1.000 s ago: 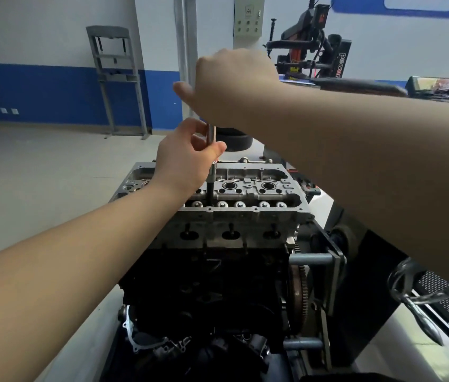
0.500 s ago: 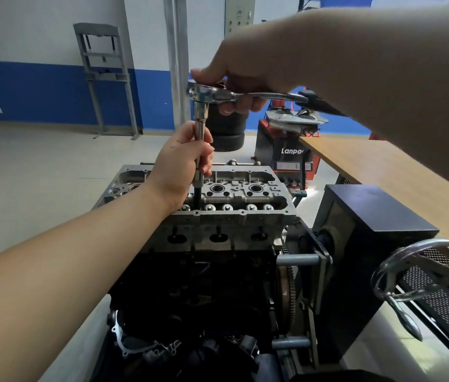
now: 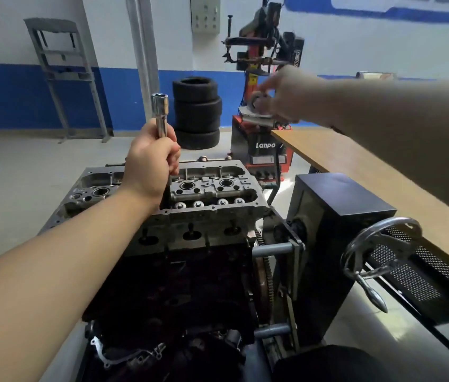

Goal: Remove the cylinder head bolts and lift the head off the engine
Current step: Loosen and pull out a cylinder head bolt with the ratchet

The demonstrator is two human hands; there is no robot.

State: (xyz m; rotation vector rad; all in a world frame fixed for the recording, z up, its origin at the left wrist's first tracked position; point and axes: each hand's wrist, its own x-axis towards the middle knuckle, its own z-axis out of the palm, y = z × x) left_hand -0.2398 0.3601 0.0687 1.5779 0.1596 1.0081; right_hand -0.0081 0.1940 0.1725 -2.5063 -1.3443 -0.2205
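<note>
Head view: as I stand over the engine, there is only this one view to go by.
Left hand (image 3: 151,164): I grip the long socket extension (image 3: 160,117) in my fist, upright, its open square end on top and its lower end down in a bolt well, so that it stays seated, I judge.
Right hand (image 3: 284,96): out to the far right over the wooden bench (image 3: 383,172), my fingers curled round the ratchet (image 3: 259,102), blurred; it is off the extension.
Cylinder head (image 3: 204,205): in the middle, sitting on the dark engine block (image 3: 176,285), not lifted.
Bolts: down in their wells, hidden; I cannot tell how many are out.
Stand: the handwheel (image 3: 377,255) on the near right holds the engine's tilt, I judge.
Next: probably lifting the extension out, kept straight to avoid dropping a bolt.
</note>
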